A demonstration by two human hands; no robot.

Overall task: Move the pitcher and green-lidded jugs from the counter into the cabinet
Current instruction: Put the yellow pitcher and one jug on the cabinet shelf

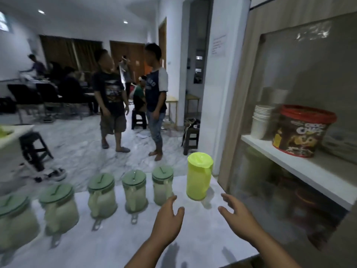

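A yellow-green pitcher (199,176) with a lid stands upright at the far right of the white counter (108,248). Left of it, several clear jugs with green lids stand in a row; the nearest to the pitcher is one jug (162,185), then another (134,190), then a third (101,196). My left hand (168,219) hovers open just below and left of the pitcher. My right hand (237,215) hovers open below and right of it. Neither hand touches the pitcher. The cabinet (289,157) stands at the right.
On the cabinet's white shelf (301,167) sit a stack of white cups (261,120) and a red-lidded cereal tub (303,130). Darker items lie on the shelf below. Two people stand on the marble floor beyond the counter. Black stools (32,149) stand at left.
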